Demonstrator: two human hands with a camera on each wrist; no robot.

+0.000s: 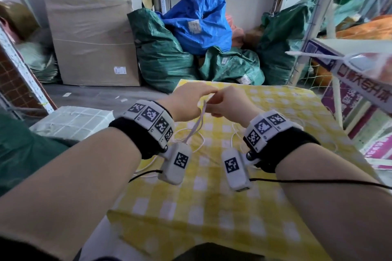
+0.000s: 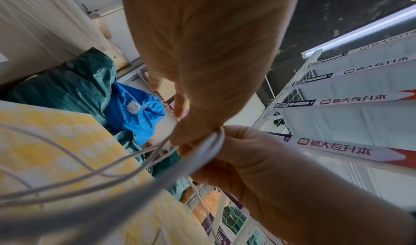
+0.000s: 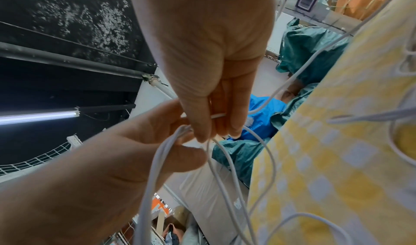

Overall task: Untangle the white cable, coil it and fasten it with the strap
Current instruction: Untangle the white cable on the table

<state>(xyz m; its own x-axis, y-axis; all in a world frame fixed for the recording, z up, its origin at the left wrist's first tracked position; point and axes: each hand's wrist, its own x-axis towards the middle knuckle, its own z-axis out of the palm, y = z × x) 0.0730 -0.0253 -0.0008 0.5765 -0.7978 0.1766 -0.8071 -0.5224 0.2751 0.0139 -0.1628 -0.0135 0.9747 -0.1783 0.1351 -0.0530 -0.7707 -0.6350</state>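
The white cable (image 1: 196,125) hangs in several thin strands from both hands, which meet above the yellow checked cloth (image 1: 212,197). More loops of it lie loose on the cloth under the wrists. My left hand (image 1: 206,93) pinches a bunch of strands (image 3: 162,152) between thumb and fingers. My right hand (image 1: 215,103) curls its fingers round the same bunch (image 2: 215,141) right beside the left. A short white piece (image 3: 217,115) sticks out between the right fingers (image 3: 225,124); whether it is the strap or a cable end I cannot tell.
Behind the table lie green sacks (image 1: 165,59), a blue sack (image 1: 197,21) and a large cardboard box (image 1: 91,42). A metal shelf with purple boxes (image 1: 350,82) stands close on the right. A wrapped white package (image 1: 72,121) sits low on the left.
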